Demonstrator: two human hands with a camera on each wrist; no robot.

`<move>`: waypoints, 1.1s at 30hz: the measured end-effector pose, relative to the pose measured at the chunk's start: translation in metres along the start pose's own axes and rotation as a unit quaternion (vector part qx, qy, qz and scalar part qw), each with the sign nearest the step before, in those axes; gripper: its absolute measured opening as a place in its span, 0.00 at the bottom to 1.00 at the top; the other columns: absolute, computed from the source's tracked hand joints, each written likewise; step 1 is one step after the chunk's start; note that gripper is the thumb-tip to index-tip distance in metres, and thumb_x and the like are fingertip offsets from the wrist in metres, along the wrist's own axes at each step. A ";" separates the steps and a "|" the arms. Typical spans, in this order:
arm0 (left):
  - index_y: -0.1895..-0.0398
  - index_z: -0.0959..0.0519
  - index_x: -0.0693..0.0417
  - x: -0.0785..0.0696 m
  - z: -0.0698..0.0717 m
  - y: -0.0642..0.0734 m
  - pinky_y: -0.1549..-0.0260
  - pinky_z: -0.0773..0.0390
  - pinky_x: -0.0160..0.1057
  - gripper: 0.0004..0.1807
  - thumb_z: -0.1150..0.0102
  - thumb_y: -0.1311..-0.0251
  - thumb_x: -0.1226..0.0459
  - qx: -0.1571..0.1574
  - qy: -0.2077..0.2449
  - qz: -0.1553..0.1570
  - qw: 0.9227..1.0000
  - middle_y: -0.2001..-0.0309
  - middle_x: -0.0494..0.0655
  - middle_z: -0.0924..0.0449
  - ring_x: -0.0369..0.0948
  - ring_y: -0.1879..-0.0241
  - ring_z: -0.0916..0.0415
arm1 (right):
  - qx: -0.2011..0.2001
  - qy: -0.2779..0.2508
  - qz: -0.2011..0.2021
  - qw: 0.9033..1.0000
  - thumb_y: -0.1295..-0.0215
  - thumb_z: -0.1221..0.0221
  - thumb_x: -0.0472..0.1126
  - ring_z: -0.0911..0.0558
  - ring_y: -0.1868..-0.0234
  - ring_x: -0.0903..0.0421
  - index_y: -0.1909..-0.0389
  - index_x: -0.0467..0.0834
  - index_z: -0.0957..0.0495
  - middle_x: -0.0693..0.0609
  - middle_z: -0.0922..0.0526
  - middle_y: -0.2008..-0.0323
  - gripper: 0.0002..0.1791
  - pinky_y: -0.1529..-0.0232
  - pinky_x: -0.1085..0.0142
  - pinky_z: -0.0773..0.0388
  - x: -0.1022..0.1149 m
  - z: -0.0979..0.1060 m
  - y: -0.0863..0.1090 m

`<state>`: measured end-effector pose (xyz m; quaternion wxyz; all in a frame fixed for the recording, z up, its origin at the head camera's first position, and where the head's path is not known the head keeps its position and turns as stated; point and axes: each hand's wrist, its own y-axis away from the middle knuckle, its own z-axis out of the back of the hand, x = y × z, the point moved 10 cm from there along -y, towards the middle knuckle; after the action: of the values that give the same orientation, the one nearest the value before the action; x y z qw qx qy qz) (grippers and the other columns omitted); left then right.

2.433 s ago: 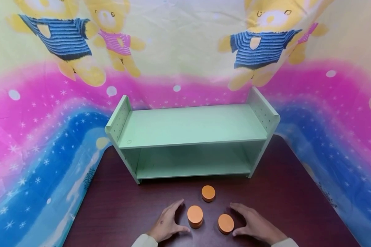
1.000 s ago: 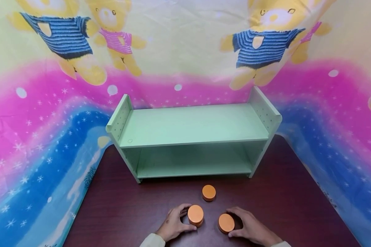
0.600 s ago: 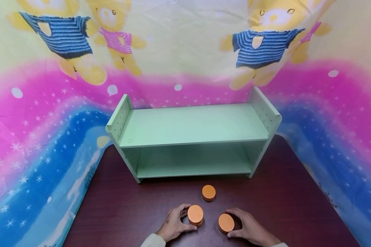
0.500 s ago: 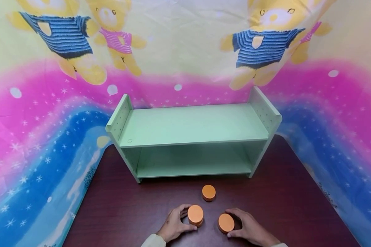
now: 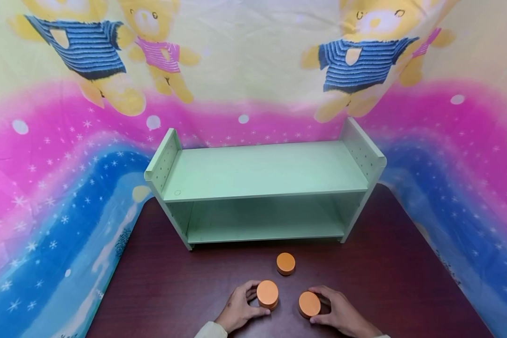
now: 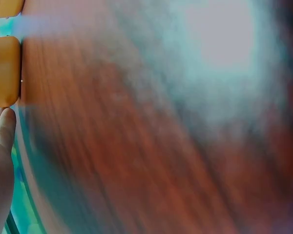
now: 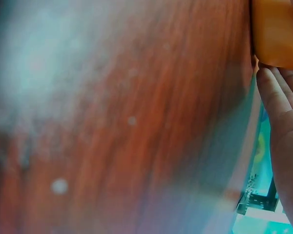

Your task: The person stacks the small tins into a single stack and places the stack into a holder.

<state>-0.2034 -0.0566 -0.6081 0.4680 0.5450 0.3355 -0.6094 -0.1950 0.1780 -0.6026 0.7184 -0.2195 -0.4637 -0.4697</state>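
Three short orange cylinders with flat round tops stand on the dark table. My left hand [image 5: 238, 307] grips the tallest one, the left cylinder [image 5: 267, 293], thumb at its near side and fingers at its far left side. Around the right cylinder [image 5: 309, 303] my right hand [image 5: 341, 311] has its thumb in front and its fingers behind. The third cylinder [image 5: 285, 263] stands farther back between them, untouched. At the left wrist view's edge, fingertips [image 6: 8, 119] meet an orange side wall [image 6: 4, 73]. The right wrist view has fingers [image 7: 273, 90] against the orange cylinder [image 7: 277, 34].
A pale green two-tier shelf [image 5: 264, 171] stands behind the cylinders, with raised side panels and nothing on either tier. Dark reddish wood table [image 5: 160, 281] surrounds it. A printed bear curtain [image 5: 245, 70] encloses the table at the back and sides.
Since the earliest frame, both hands have moved inward, thumbs and fingers coming round the left and right cylinders. Over the last half second hardly anything has moved; the cylinders stand in the same places.
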 end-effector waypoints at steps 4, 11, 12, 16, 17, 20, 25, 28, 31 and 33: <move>0.44 0.23 0.62 0.002 0.000 0.000 0.46 0.19 0.41 0.34 0.18 0.58 0.67 -0.001 0.018 0.007 1.000 0.45 0.55 0.19 0.53 0.43 0.22 | -0.001 -0.019 -0.004 1.000 0.51 0.23 0.48 0.20 0.42 0.52 0.39 0.34 0.27 0.42 0.22 0.43 0.41 0.46 0.65 0.19 -0.001 0.000 0.001; 0.46 0.22 0.62 0.004 -0.001 -0.001 0.47 0.19 0.41 0.32 0.19 0.58 0.68 0.000 0.028 0.007 1.000 0.46 0.55 0.19 0.54 0.44 0.22 | -0.008 -0.049 -0.014 0.999 0.50 0.23 0.48 0.20 0.42 0.45 0.38 0.32 0.27 0.40 0.22 0.44 0.41 0.46 0.61 0.18 0.000 0.001 0.002; 0.46 0.22 0.62 0.004 -0.001 -0.001 0.47 0.19 0.41 0.32 0.19 0.58 0.68 0.001 0.028 0.006 1.000 0.46 0.55 0.19 0.54 0.44 0.22 | -0.009 -0.049 -0.014 0.999 0.50 0.24 0.48 0.21 0.42 0.44 0.38 0.32 0.27 0.41 0.22 0.44 0.41 0.46 0.61 0.18 0.000 0.001 0.002; 0.47 0.22 0.61 0.003 0.000 -0.001 0.47 0.19 0.40 0.32 0.19 0.58 0.68 0.001 0.027 0.005 1.000 0.46 0.55 0.19 0.53 0.44 0.21 | -0.013 -0.038 -0.010 0.999 0.48 0.25 0.50 0.20 0.42 0.46 0.38 0.32 0.28 0.42 0.22 0.44 0.41 0.46 0.61 0.18 0.002 0.003 0.001; 0.47 0.22 0.61 0.003 0.000 -0.001 0.47 0.19 0.40 0.32 0.19 0.58 0.68 0.000 0.026 0.004 1.000 0.46 0.55 0.19 0.53 0.44 0.21 | -0.013 -0.035 -0.009 0.999 0.47 0.25 0.50 0.20 0.43 0.47 0.37 0.32 0.28 0.42 0.22 0.44 0.41 0.46 0.61 0.18 0.003 0.003 0.001; 0.47 0.22 0.62 0.003 0.000 -0.001 0.47 0.19 0.40 0.32 0.18 0.58 0.67 0.000 0.026 0.005 1.000 0.46 0.56 0.19 0.53 0.44 0.21 | -0.014 -0.034 -0.004 0.999 0.47 0.25 0.50 0.20 0.43 0.48 0.37 0.33 0.28 0.43 0.22 0.44 0.41 0.46 0.62 0.19 0.004 0.003 -0.001; 0.47 0.22 0.63 0.002 0.001 -0.001 0.47 0.19 0.40 0.32 0.19 0.58 0.68 -0.001 0.031 0.003 1.000 0.47 0.57 0.19 0.53 0.45 0.21 | -0.017 -0.034 0.000 0.999 0.47 0.24 0.48 0.20 0.43 0.48 0.38 0.33 0.27 0.42 0.22 0.44 0.40 0.45 0.62 0.19 0.006 0.003 -0.003; 0.47 0.22 0.64 0.002 0.002 0.000 0.47 0.19 0.40 0.32 0.19 0.58 0.70 0.000 0.039 0.002 0.999 0.47 0.57 0.18 0.53 0.45 0.21 | -0.023 -0.032 0.007 0.999 0.48 0.24 0.48 0.20 0.43 0.50 0.38 0.33 0.27 0.42 0.22 0.44 0.40 0.45 0.62 0.19 0.008 0.005 -0.004; 0.47 0.23 0.64 0.002 0.002 -0.001 0.47 0.18 0.40 0.31 0.19 0.58 0.70 0.000 0.050 0.006 0.999 0.47 0.57 0.18 0.52 0.45 0.21 | -0.030 -0.028 0.020 0.999 0.47 0.24 0.48 0.20 0.43 0.55 0.39 0.33 0.27 0.42 0.22 0.44 0.39 0.44 0.64 0.20 0.011 0.006 -0.004; 0.47 0.23 0.64 0.003 0.001 -0.001 0.48 0.18 0.40 0.31 0.19 0.58 0.70 0.001 0.053 0.009 0.999 0.47 0.57 0.18 0.52 0.45 0.21 | -0.035 -0.023 0.033 0.999 0.47 0.24 0.48 0.21 0.44 0.58 0.39 0.33 0.27 0.41 0.22 0.45 0.39 0.44 0.65 0.20 0.014 0.006 -0.004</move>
<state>-0.2048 -0.0583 -0.6112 0.4545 0.5796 0.3548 -0.5759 -0.2001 0.1742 -0.5879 0.7146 -0.2705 -0.4560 -0.4562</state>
